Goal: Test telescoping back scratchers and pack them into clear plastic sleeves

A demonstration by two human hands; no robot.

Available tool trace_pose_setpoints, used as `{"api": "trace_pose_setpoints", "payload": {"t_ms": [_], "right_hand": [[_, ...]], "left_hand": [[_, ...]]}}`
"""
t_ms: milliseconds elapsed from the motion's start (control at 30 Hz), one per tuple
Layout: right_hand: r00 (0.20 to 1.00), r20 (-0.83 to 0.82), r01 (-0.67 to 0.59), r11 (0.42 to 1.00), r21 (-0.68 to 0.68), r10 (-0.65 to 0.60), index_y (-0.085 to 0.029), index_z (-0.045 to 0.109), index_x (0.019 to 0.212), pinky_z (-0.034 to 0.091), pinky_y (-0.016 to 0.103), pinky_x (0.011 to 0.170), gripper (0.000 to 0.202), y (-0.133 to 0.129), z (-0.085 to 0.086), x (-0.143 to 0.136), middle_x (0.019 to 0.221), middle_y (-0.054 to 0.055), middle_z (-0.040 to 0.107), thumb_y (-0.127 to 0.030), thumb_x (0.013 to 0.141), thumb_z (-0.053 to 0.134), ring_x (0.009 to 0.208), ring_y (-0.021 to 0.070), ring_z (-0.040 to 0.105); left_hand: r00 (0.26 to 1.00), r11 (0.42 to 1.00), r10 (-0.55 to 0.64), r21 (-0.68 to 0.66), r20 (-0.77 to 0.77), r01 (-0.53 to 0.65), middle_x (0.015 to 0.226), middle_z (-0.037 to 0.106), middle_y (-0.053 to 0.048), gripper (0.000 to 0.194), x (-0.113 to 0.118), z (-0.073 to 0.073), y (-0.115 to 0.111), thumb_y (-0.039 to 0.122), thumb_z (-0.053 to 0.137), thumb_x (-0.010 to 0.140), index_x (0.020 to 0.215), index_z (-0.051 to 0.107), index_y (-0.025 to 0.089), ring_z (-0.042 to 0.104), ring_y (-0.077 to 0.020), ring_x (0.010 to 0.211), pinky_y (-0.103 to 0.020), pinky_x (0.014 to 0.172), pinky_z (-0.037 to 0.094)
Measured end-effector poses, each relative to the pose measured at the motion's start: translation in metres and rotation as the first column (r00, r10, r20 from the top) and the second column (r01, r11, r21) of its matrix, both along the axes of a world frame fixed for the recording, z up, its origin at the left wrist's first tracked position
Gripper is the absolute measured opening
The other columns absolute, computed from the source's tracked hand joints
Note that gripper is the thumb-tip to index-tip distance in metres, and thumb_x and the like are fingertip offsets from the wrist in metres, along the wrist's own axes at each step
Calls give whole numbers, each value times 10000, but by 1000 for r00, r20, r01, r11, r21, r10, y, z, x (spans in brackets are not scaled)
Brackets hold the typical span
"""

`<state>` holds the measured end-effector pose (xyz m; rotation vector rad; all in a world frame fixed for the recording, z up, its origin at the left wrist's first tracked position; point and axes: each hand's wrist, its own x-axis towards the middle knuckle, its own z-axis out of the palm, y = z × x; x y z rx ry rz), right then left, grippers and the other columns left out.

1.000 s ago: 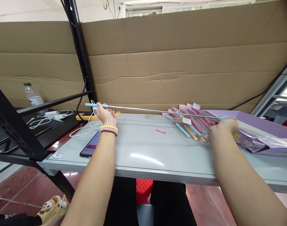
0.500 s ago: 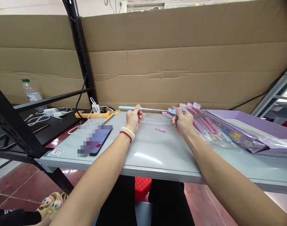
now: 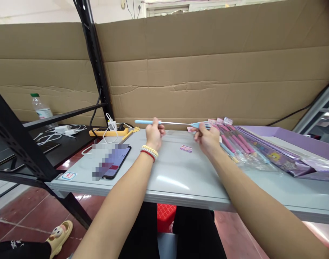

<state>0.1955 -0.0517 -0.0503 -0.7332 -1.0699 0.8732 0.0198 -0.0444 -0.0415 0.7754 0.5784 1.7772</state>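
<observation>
A light blue back scratcher (image 3: 142, 122) with a thin metal rod is held level above the table, stretched between my two hands. My left hand (image 3: 154, 136) is closed around its handle, whose end sticks out to the left. At the other end, my right hand (image 3: 209, 138) pinches the blue clawed head. Below and between my hands, a small pink and purple label (image 3: 186, 148) lies on the grey table (image 3: 164, 169). Right of my right hand are several pink-handled items (image 3: 238, 143) in clear plastic bags, with tags at their far ends.
A purple box (image 3: 296, 144) stands at the right. On the left are a phone (image 3: 118, 162), a yellow fork-shaped scratcher (image 3: 130, 133) and a yellow power strip (image 3: 110, 132) with white cables. Cardboard (image 3: 202, 64) walls the back; a black post (image 3: 95, 61) rises at left. Another person's foot (image 3: 60, 239) shows below.
The view has shifted slightly. Both hands keep hold of the back scratcher, which stays nearly level. The other person's foot at lower left has changed position.
</observation>
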Motion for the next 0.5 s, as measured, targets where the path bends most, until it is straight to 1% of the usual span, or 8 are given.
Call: {"api": "trace_pose_setpoints", "payload": {"t_ms": [67, 100, 167, 267, 333, 400, 433, 500], "right_hand": [[977, -145, 148, 988, -47, -153, -179, 457, 673, 245, 171, 286, 305, 3, 8, 22, 536, -14, 583, -383, 810, 637, 318, 49, 418], [946, -218, 224, 970, -89, -239, -184, 440, 664, 237, 162, 290, 284, 3, 12, 34, 501, -34, 544, -333, 851, 593, 311, 39, 390], [841, -356, 361, 913, -192, -407, -195, 406, 663, 237, 139, 314, 265, 1, 19, 60, 446, -75, 448, -239, 907, 500, 307, 20, 344], [651, -473, 485, 804, -343, -594, -212, 361, 669, 250, 133, 352, 266, -1, 24, 94, 436, -93, 380, -207, 919, 452, 323, 14, 333], [564, -479, 518, 740, -429, -673, -217, 347, 652, 282, 150, 366, 288, -1, 25, 110, 437, -86, 367, -246, 926, 431, 327, 22, 319], [520, -466, 524, 698, -488, -716, -212, 338, 628, 322, 165, 377, 320, 1, 25, 120, 439, -81, 348, -270, 938, 393, 326, 26, 293], [514, -464, 522, 692, -499, -722, -207, 335, 623, 336, 167, 377, 329, 2, 24, 123, 445, -81, 341, -269, 943, 382, 325, 27, 282], [529, -464, 517, 704, -488, -710, -198, 326, 632, 346, 154, 364, 328, 4, 24, 124, 465, -84, 333, -267, 949, 376, 328, 27, 263]], "left_hand": [[987, 992, 128, -13, 98, -127, 462, 409, 67, 379, -16, 6, 4, 487, 579, 846, 689, 476, 159, 323, -32, 346, -170, 371, 230], [973, 983, 182, -19, 144, -181, 451, 374, 77, 372, -26, 9, 6, 475, 533, 879, 688, 463, 164, 295, -31, 336, -170, 362, 208], [922, 954, 301, -70, 245, -293, 432, 277, 99, 371, -45, 14, 8, 442, 454, 927, 670, 424, 176, 245, -33, 317, -173, 349, 184], [846, 905, 425, -121, 323, -409, 445, 254, 99, 359, -69, 21, 8, 393, 384, 961, 669, 392, 183, 238, -36, 317, -176, 343, 170], [800, 871, 490, -156, 346, -465, 453, 245, 99, 358, -82, 24, 6, 387, 370, 964, 667, 376, 187, 231, -35, 318, -177, 341, 164], [776, 850, 526, -181, 349, -495, 461, 234, 101, 355, -91, 26, 5, 395, 390, 953, 664, 365, 190, 222, -34, 316, -177, 339, 157], [773, 847, 531, -187, 347, -498, 465, 230, 101, 352, -95, 27, 5, 400, 402, 945, 664, 361, 191, 218, -33, 314, -177, 337, 155], [781, 852, 523, -191, 342, -488, 471, 223, 101, 349, -100, 25, 8, 409, 416, 933, 665, 354, 194, 211, -35, 311, -178, 332, 155]]}}
